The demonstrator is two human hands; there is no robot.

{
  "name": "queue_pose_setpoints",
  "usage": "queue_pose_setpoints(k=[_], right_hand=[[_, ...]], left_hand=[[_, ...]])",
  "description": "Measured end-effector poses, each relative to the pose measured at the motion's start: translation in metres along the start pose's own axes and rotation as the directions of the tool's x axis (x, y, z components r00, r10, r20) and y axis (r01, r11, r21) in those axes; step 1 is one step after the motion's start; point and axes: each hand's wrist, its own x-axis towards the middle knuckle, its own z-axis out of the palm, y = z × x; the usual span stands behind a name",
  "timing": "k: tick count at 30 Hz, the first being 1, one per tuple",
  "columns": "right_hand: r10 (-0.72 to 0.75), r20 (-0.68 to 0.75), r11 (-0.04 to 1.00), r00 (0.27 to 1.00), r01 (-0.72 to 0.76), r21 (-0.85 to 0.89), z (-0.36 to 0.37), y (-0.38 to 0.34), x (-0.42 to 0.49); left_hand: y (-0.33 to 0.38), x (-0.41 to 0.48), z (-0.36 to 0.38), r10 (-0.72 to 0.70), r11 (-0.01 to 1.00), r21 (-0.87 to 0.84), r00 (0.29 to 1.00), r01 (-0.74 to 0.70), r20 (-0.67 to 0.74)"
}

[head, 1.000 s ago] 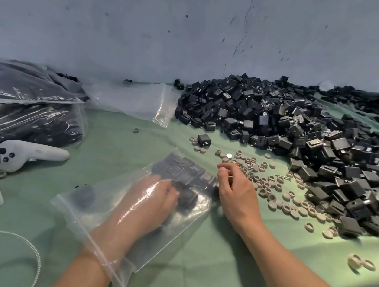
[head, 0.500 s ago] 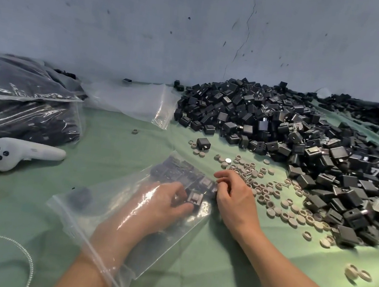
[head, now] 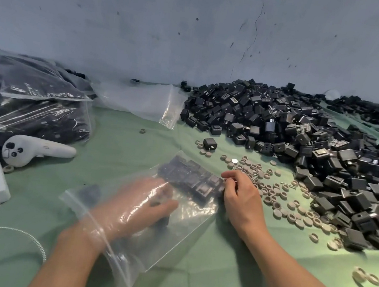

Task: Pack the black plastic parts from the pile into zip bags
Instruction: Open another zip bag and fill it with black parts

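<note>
head view: black plastic parts (head: 193, 180) lie packed in rows at the closed far end of a clear zip bag (head: 169, 245). the bag lies flat on the green table cloth (head: 122, 143) with its mouth toward the person. the left hand (head: 140, 207) is inside the bag up to the wrist, probably to push the parts into neat rows so more will fit. its fingers are blurred behind the film, so i cannot tell whether they are spread or grip a part. the right hand (head: 241, 199) sits outside at the bag's far right corner, fingers curled, tips against the film beside the parts, likely bracing the bag against that push. whether it pinches the film i cannot tell. the loose pile (head: 294, 133) lies to the right, with beige rings (head: 274, 191) between it and the bag. filled bags (head: 30, 106) and a white controller (head: 36, 150) lie to the left.
</note>
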Motion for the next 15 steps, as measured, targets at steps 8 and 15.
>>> queue_pose_setpoints(k=[8,15], right_hand=[[-0.002,0.009,1.000,1.000,0.002,-0.012,0.002,0.001,0.001],[0.009,-0.018,0.999,1.000,-0.010,-0.034,0.003,0.001,0.001]], left_hand=[[0.018,-0.025,0.001,-0.007,0.991,0.137,1.000,0.007,-0.005],[0.056,-0.020,0.019,0.035,0.999,0.005,0.999,-0.035,-0.024]])
